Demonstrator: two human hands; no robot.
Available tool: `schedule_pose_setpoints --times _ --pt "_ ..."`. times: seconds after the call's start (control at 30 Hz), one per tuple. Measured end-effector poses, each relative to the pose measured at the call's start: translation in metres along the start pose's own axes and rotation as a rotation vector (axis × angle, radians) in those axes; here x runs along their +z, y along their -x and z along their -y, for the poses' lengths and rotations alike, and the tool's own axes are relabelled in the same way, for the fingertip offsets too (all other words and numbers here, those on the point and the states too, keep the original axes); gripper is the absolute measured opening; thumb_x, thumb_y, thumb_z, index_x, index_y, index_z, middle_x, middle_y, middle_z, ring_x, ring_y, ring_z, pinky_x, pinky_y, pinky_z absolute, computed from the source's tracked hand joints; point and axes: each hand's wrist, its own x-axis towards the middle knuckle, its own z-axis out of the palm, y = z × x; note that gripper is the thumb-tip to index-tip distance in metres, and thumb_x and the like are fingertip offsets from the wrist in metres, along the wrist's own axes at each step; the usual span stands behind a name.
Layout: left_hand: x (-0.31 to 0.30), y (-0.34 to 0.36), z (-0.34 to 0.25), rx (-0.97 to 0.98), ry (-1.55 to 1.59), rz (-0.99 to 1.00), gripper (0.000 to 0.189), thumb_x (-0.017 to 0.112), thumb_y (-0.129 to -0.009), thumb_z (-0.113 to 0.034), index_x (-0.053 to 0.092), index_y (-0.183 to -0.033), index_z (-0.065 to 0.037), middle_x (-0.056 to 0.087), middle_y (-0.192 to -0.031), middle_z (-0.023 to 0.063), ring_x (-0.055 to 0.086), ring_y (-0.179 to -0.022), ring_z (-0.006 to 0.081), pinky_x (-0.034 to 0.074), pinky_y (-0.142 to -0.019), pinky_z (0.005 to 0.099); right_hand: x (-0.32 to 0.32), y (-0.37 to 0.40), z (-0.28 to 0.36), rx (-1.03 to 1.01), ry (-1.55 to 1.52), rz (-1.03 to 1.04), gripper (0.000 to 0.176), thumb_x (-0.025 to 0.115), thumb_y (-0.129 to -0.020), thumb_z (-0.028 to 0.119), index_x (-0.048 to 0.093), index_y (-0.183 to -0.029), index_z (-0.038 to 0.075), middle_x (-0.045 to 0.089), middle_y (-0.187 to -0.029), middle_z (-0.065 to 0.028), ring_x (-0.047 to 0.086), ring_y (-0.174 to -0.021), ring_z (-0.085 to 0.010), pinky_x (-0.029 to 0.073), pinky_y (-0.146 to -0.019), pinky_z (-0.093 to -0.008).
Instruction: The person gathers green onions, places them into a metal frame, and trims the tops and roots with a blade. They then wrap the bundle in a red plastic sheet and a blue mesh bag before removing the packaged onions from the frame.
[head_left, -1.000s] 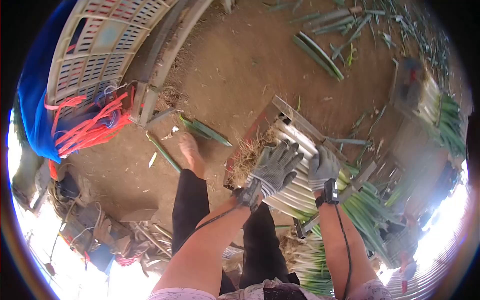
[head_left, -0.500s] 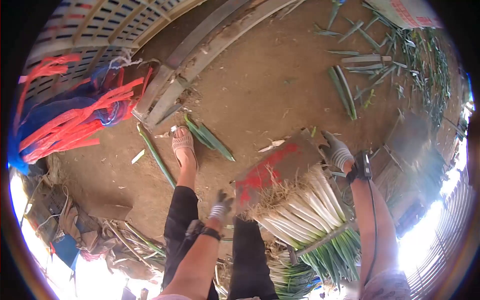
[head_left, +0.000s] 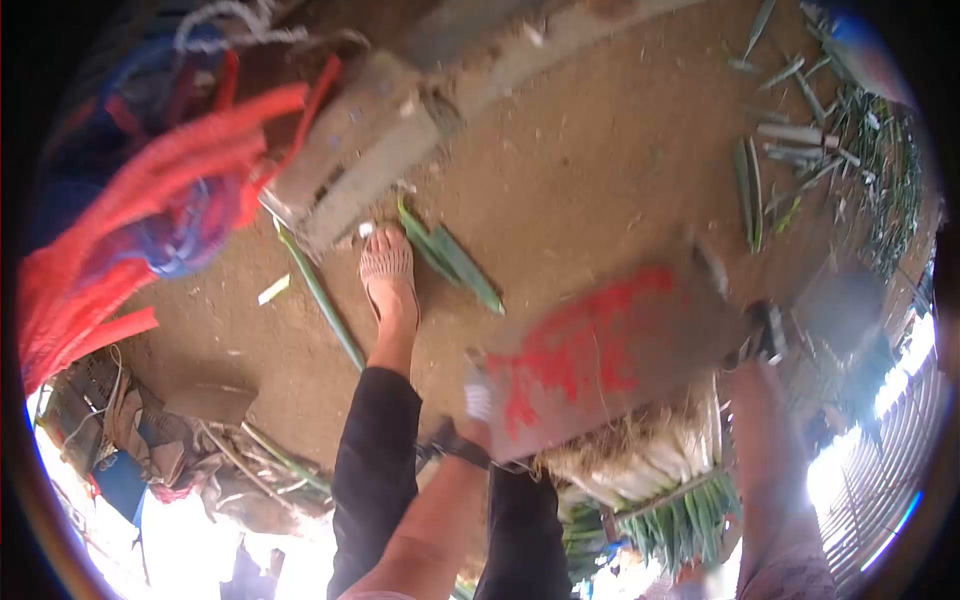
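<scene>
A: What is the left hand (head_left: 477, 395) doing?

B: It is at the left end of the big flat board (head_left: 600, 350). I can see its stripy cuff, but the fingers are hard to see. I cannot tell if they are apart or together, or if they grip the board.

A: And the right hand (head_left: 712, 268)?

B: It is at the far right corner of the board. It is a grey blur there. I cannot tell how far open its fingers are, or if they squeeze.

A: So where is the board?

B: Between the two hands. It slants, with its right end farther away. It has messy red paint on it.

A: Where are the long onions (head_left: 680, 460)?

B: On the near side of the board, in a rack (head_left: 665, 494). Their hairy roots are next to the board, and their green tops hang down over the rack's bar. They lie below the fingers of both hands in this view, nearer the body.

A: What is by the bare-toed foot (head_left: 387, 265)?

B: Green leaf bits (head_left: 450, 255) are just beside it, on the brown dirt (head_left: 580, 200).
</scene>
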Motion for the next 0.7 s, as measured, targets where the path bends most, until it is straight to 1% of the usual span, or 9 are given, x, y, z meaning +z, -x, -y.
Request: schedule_pose_setpoints --times 0.13,0.2,0.33,0.43,0.5,0.6,0.63,0.67,0.7 --pt "-0.076 0.054 -0.039 -0.268 1.454 0.170 0.040 0.056 -0.090 -0.018 0.051 -0.128 -0.008 0.057 -0.122 0.0124 0.054 -0.119 0.0222 0.046 -0.095 0.0319 -0.065 -0.027 0.087 -0.133 0.258 -0.278 0.039 0.053 -0.097 0.032 0.058 -0.126 0.006 0.063 -0.117 -0.0157 0.061 -0.107 -0.0317 0.047 -0.096 -0.0382" --pt "-0.109 0.045 -0.055 -0.339 1.796 0.208 0.043 0.057 -0.090 -0.022 0.050 -0.131 -0.008 0.056 -0.126 0.0137 0.053 -0.121 0.0241 0.045 -0.097 0.0329 -0.097 -0.040 0.131 -0.189 0.337 -0.432 0.040 0.054 -0.096 0.033 0.058 -0.126 0.006 0.063 -0.119 -0.0167 0.061 -0.108 -0.0327 0.047 -0.096 -0.0389" --pt "-0.156 -0.025 -0.063 -0.402 1.910 0.172 0.051 0.060 -0.092 -0.029 0.046 -0.137 -0.009 0.053 -0.135 0.0164 0.051 -0.126 0.0279 0.043 -0.102 0.0348 -0.135 -0.048 0.193 -0.287 0.403 -0.621 0.043 0.057 -0.095 0.035 0.058 -0.126 0.007 0.061 -0.122 -0.0188 0.061 -0.110 -0.0346 0.048 -0.097 -0.0402" --pt "-0.171 -0.026 -0.055 -0.355 1.777 0.171 0.058 0.063 -0.093 -0.034 0.044 -0.142 -0.010 0.051 -0.141 0.0184 0.049 -0.129 0.0307 0.041 -0.106 0.0363 -0.128 0.011 0.207 -0.259 0.252 -0.368 0.047 0.060 -0.092 0.037 0.058 -0.127 0.007 0.059 -0.126 -0.0222 0.059 -0.114 -0.0374 0.047 -0.098 -0.0420" --pt "-0.129 0.007 -0.046 0.003 1.395 0.193 0.055 0.055 -0.098 -0.022 0.034 -0.148 -0.012 0.046 -0.146 0.0175 0.044 -0.135 0.0312 0.038 -0.110 0.0348 -0.111 0.066 0.197 -0.253 0.151 -0.235 0.047 0.061 -0.090 0.038 0.059 -0.125 0.006 0.059 -0.128 -0.0234 0.058 -0.116 -0.0387 0.047 -0.099 -0.0424" --pt "-0.153 0.086 0.004 -0.216 2.164 0.211 0.049 0.048 -0.100 -0.016 0.036 -0.144 0.000 0.056 -0.131 0.0187 0.051 -0.126 0.0296 0.043 -0.104 0.0361 -0.084 0.142 0.182 -0.266 0.069 -0.168 0.041 0.060 -0.091 0.035 0.064 -0.118 0.005 0.063 -0.123 -0.0211 0.059 -0.115 -0.0372 0.047 -0.099 -0.0419" --pt "-0.073 0.095 0.022 -0.080 2.861 0.391 0.050 0.051 -0.099 -0.014 0.036 -0.145 -0.001 0.053 -0.135 0.0170 0.051 -0.127 0.0259 0.042 -0.104 0.0324 -0.080 0.171 0.180 -0.290 -0.022 -0.208 0.038 0.061 -0.091 0.032 0.064 -0.117 0.005 0.065 -0.120 -0.0204 0.061 -0.113 -0.0372 0.048 -0.098 -0.0413" --pt "-0.073 0.113 0.037 0.094 2.796 0.255 0.051 0.060 -0.096 -0.020 0.044 -0.139 0.002 0.059 -0.129 0.0164 0.057 -0.121 0.0246 0.045 -0.100 0.0313 -0.072 0.197 0.177 -0.324 -0.115 -0.246 0.035 0.062 -0.091 0.029 0.065 -0.116 0.004 0.066 -0.117 -0.0197 0.062 -0.111 -0.0373 0.049 -0.096 -0.0407" --pt "-0.106 0.128 0.068 -0.076 2.272 0.138 0.043 0.062 -0.094 -0.019 0.053 -0.130 0.003 0.064 -0.118 0.0151 0.062 -0.111 0.0228 0.048 -0.096 0.0308 -0.049 0.206 0.156 -0.307 -0.417 -0.248 0.028 0.062 -0.092 0.019 0.065 -0.114 0.003 0.069 -0.112 -0.0191 0.066 -0.106 -0.0334 0.051 -0.092 -0.0362"
